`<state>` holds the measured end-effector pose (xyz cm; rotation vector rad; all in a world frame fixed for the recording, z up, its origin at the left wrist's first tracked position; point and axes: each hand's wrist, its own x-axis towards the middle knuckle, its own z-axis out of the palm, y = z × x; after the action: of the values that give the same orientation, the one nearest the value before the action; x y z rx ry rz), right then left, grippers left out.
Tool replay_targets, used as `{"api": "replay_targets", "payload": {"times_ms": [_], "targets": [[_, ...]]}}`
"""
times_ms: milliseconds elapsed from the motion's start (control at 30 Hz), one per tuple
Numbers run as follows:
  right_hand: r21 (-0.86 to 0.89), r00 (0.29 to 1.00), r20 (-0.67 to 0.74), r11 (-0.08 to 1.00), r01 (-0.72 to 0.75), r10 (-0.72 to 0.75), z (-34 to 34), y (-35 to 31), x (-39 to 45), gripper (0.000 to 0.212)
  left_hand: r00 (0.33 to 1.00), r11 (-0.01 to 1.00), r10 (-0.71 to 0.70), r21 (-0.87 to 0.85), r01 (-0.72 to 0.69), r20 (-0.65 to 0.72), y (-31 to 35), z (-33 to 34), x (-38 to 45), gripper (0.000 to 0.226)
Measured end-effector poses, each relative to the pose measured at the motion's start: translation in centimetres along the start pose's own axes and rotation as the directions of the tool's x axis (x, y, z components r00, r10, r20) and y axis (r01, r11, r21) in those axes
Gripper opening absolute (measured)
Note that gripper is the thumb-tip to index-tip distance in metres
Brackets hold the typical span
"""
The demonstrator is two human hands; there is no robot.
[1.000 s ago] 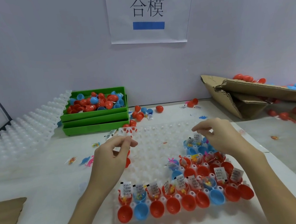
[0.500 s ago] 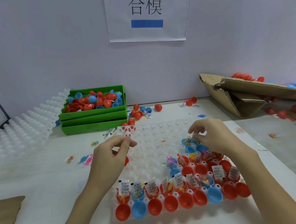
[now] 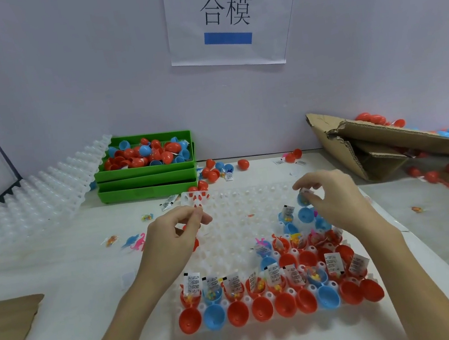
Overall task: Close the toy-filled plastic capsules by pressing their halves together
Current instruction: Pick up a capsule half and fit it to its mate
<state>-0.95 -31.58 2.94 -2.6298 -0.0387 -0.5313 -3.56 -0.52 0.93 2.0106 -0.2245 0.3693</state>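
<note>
right hand [image 3: 333, 201]: fingertips pinching blue capsule [image 3: 305, 206], lifted just above far right of white tray [image 3: 238, 219], halves still apart. left hand [image 3: 174, 233]: fingers curled, pressed together; contents, if any, not discernible. step: picking filled capsule for closing. next, by judgement: align halves, squeeze till seated. remaining open capsules [image 3: 262, 293]: near tray rows.

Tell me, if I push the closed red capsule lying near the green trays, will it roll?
Probably yes. The red capsule looks round, smooth and egg-shaped, lying loose on the flat table, so it would likely roll crookedly. It seems hollow plastic, probably light.
</note>
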Motion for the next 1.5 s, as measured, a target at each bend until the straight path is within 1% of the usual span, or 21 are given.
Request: {"api": "replay_targets", "payload": {"times_ms": [100,167,200,267,333,400,433,500,600,700,800,867,1000,1067,1167,1233,1333,1367,1433,1500], "targets": [[0.081,0.996,-0.089,0.997,-0.002,0.009,-0.5,-0.4,-0.1,0.023,1.0,1.0,0.023,0.002,-0.023,0.012,0.1,0.0,0.0,0.02],[0.164,0.994,-0.106,0.986,0.024,-0.006,-0.6,-1.3,-0.4,0.022,0.997,0.998,0.064,-0.013,-0.063,0.046,0.4,0.2,-0.2,0.009],[0.214,0.995,-0.094,0.976,0.035,-0.015,-0.6,-2.0,-0.6,0.021,0.993,0.996,0.091,-0.028,-0.089,0.077,0.5,0.4,-0.3,0.008],[0.329,0.999,-0.037,0.944,0.035,-0.024,-0.2,-3.7,-1.1,0.018,0.973,0.986,0.165,-0.054,-0.158,0.16,0.8,0.9,-0.8,0.023],[0.44,0.999,0.037,0.898,0.012,-0.031,0.5,-5.5,-1.6,0.016,0.938,0.971,0.239,-0.063,-0.23,0.252,1.1,1.4,-1.1,0.04],[0.515,0.994,0.11,0.857,-0.031,-0.03,1.4,-7.1,-2.2,0.014,0.914,0.964,0.264,-0.092,-0.248,0.307,1.4,1.8,-1.4,0.052],[0.544,0.99,0.139,0.837,-0.056,-0.024,1.7,-7.7,-2.5,0.013,0.913,0.964,0.264,-0.107,-0.243,0.31,1.5,1.9,-1.5,0.053],[0.575,0.987,0.159,0.814,-0.078,-0.018,2.4,-8.5,-3.0,0.011,0.921,0.959,0.28,-0.113,-0.259,0.272,1.7,2.1,-1.7,0.046],[0.6,0.993,0.116,0.796,-0.078,0.01,3.1,-9.3,-3.4,0.011,0.935,0.954,0.298,-0.098,-0.284,0.193,2.1,1.9,-1.7,0.03],[0.66,0.995,0.083,0.746,-0.09,0.047,3.3,-9.6,-3.5,0.012,0.958,0.966,0.247,-0.117,-0.231,0.146,2.4,1.6,-1.5,0.03],[0.735,0.994,0.103,0.672,-0.091,0.022,2.9,-9.7,-3.4,0.012,0.98,0.971,0.165,-0.193,-0.142,0.109,2.7,1.3,-1.5,0.04],[0.736,0.995,0.103,0.674,-0.063,-0.019,2.5,-9.6,-3.3,0.011,0.985,0.966,0.135,-0.236,-0.108,0.103,2.8,1.2,-1.4,0.044],[0.714,0.989,0.093,0.7,0.015,-0.116,1.9,-9.5,-3.1,0.006,0.987,0.953,0.11,-0.295,-0.072,0.116,2.8,0.9,-1.3,0.039],[0.684,0.985,0.068,0.726,0.069,-0.158,1.8,-9.5,-3.0,0.01,0.988,0.947,0.107,-0.315,-0.066,0.115,2.9,0.9,-1.2,0.037],[0.669,0.984,0.016,0.733,0.121,-0.176,1.9,-9.5,-3.2,0.009,0.987,0.939,0.115,-0.336,-0.072,0.11,2.8,0.8,-1.2,0.036],[0.688,0.985,-0.022,0.712,0.138,-0.169,2.2,-9.7,-3.3,0.016,0.988,0.936,0.12,-0.343,-0.079,0.101,2.7,0.8,-1.2,0.035],[0.748,0.994,-0.006,0.659,0.075,-0.106,2.4,-10.1,-3.5,0.033,0.986,0.931,0.142,-0.35,-0.102,0.09,2.7,0.8,-1.1,0.041],[0.77,0.997,0.009,0.636,0.042,-0.077,2.4,-10.2,-3.5,0.034,0.985,0.931,0.151,-0.348,-0.112,0.086,2.7,0.8,-1.1,0.043],[0.786,0.997,0.053,0.618,-0.009,-0.052,2.3,-10.1,-3.5,0.026,0.983,0.929,0.166,-0.346,-0.128,0.082,2.7,0.8,-1.1,0.042],[0.789,0.991,0.118,0.612,-0.053,-0.067,2.1,-9.9,-3.5,0.022,0.982,0.93,0.174,-0.342,-0.137,0.079,2.7,0.8,-1.0,0.037]]}}
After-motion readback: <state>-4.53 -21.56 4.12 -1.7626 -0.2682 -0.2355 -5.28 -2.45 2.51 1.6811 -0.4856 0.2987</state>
